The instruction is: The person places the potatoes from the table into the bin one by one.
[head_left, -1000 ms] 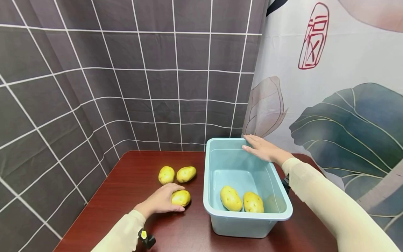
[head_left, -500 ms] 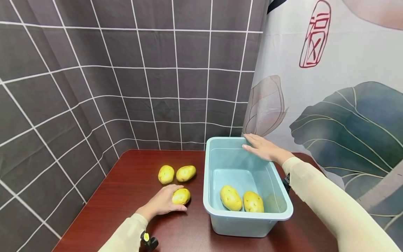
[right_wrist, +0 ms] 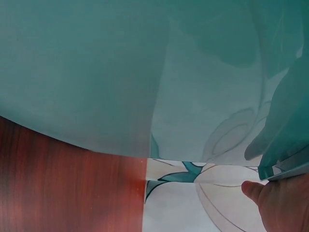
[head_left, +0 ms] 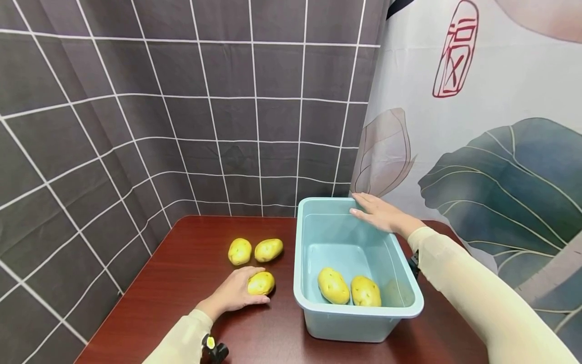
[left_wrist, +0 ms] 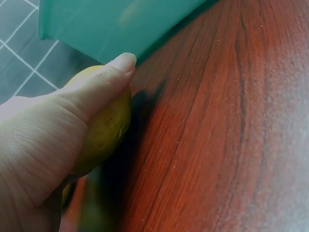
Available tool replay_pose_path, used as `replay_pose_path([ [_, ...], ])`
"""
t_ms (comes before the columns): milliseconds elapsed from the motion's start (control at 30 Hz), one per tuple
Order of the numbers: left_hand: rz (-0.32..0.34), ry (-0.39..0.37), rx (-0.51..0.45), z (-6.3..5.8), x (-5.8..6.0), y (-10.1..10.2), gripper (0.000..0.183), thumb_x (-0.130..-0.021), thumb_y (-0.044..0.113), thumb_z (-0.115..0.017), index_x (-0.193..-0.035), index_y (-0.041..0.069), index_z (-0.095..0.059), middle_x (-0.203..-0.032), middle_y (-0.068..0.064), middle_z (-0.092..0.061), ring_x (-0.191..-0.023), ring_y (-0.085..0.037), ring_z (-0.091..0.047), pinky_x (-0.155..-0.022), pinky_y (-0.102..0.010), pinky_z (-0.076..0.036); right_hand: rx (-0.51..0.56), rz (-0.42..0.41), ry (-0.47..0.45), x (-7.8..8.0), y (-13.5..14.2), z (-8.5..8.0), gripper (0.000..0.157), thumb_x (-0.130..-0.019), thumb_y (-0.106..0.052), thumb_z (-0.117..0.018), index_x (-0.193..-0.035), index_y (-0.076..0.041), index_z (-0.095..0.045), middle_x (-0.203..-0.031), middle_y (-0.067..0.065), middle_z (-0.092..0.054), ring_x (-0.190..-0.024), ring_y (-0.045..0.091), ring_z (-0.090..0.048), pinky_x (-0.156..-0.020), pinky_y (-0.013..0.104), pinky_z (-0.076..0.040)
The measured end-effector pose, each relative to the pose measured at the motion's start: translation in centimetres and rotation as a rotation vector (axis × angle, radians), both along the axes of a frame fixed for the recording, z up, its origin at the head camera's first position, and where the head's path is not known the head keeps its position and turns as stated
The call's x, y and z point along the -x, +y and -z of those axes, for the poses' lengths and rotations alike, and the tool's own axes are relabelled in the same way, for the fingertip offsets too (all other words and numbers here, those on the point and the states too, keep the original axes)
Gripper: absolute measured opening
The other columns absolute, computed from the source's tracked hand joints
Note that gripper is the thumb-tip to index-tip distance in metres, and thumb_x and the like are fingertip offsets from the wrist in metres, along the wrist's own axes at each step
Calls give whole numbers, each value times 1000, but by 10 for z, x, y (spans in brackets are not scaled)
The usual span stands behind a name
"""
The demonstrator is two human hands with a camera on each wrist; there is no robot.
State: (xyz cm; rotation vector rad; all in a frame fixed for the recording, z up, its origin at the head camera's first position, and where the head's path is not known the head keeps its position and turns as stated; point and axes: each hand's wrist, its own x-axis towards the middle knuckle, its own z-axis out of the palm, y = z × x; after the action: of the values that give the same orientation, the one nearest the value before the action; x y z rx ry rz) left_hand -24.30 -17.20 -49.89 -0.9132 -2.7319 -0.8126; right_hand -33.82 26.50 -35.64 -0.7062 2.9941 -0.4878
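Observation:
With its thumb and fingers around a yellow potato (head_left: 261, 283), my left hand (head_left: 234, 290) is low over the table, left of a light blue plastic tub (head_left: 343, 306). The left wrist view shows the thumb lying across that potato (left_wrist: 108, 128); the other fingers are hidden behind it. On the tub's far right rim rests my right hand (head_left: 382, 215), its fingers fairly straight and the thumb on the inner side. Two potatoes lie side by side inside the tub, a left one (head_left: 334, 286) and a right one (head_left: 366, 291).
Just beyond my left hand lie two more potatoes, one at left (head_left: 239, 252) and one at right (head_left: 269, 250). The dark red wooden table (head_left: 182, 263) ends at a grey checked curtain (head_left: 227, 121) behind and a white printed curtain (head_left: 400, 91) at right.
My left hand, around the potato, has shifted very slightly away from me and to the right. The tub and my right hand stay in place.

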Motion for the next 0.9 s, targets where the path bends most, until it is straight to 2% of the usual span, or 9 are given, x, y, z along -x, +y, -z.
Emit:
replay_pose_path([
  [200,-22,-10,1,-8,0,1,80,-70,61,-76,-127,8,-61,-122,-3,-63,-113,-19,-57,-96,-40,-45,-4,4,-6,-1,0,-1,78,-97,-62,-30,-155,-11,-16,-158,16,-15,-144,40,-11,-112,59,-10],
  [500,-4,44,-44,-33,0,8,78,-69,59,-78,-125,7,-63,-118,-1,-65,-109,-17,-59,-93,-40,-47,3,15,-16,1,0,-1,78,-97,-63,-30,-155,-11,-17,-159,14,-15,-144,38,-11,-112,58,-10],
  [733,-13,45,-51,-52,-5,12,76,-69,57,-79,-126,9,-62,-120,-1,-64,-108,-15,-58,-93,-39,-47,-5,19,-17,0,1,-2,79,-97,-63,-30,-155,-11,-16,-159,15,-14,-144,38,-11,-112,58,-10],
  [900,-12,64,-54,-63,-7,13,76,-70,56,-79,-128,10,-61,-120,2,-64,-102,-15,-56,-88,-40,-48,-6,10,-16,-1,0,-3,78,-98,-62,-30,-155,-11,-16,-159,16,-14,-144,39,-11,-112,58,-10],
])
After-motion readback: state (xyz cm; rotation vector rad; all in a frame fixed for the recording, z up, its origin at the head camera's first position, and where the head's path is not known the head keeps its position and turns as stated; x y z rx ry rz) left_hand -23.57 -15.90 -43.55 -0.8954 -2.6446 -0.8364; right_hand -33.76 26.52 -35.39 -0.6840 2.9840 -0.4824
